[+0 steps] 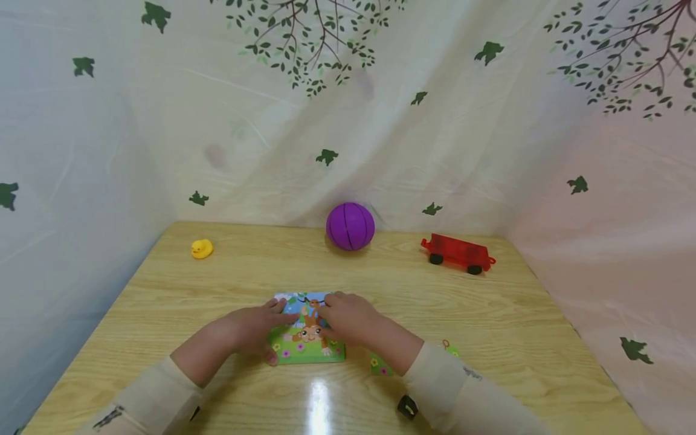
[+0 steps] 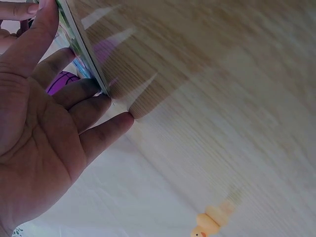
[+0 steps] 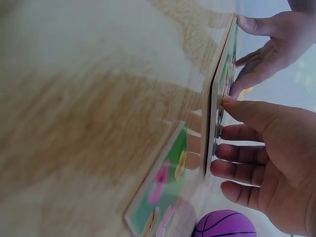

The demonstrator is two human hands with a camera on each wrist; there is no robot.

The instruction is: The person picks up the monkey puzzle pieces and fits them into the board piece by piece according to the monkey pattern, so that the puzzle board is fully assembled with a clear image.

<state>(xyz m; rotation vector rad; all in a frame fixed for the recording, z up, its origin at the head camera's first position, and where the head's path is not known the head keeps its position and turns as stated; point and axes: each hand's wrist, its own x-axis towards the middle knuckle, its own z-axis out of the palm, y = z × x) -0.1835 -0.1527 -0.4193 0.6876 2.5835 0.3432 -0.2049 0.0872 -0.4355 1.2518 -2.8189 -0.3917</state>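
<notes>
A picture board (image 1: 310, 355) showing a monkey among flowers lies flat on the table. On its left side rests my left hand (image 1: 252, 329), fingers spread; in the left wrist view this hand (image 2: 54, 118) touches the board's edge (image 2: 89, 54). My right hand (image 1: 350, 320) lies over the board's upper right part. Seen from the right wrist, the thumb of that hand (image 3: 276, 158) touches the board's face (image 3: 224, 79) and its other fingers extend loosely along the edge. A flowered green piece (image 1: 380, 364) is partly hidden under my right forearm; the right wrist view shows this piece (image 3: 165, 182) apart from the board.
Behind the board stand a yellow duck (image 1: 202, 249), a purple ball (image 1: 350, 226) and a red wagon (image 1: 458, 252). Another piece (image 1: 451, 348) shows past my right forearm. A small dark object (image 1: 407, 406) sits near the right sleeve. Printed cloth surrounds the table (image 1: 244, 266).
</notes>
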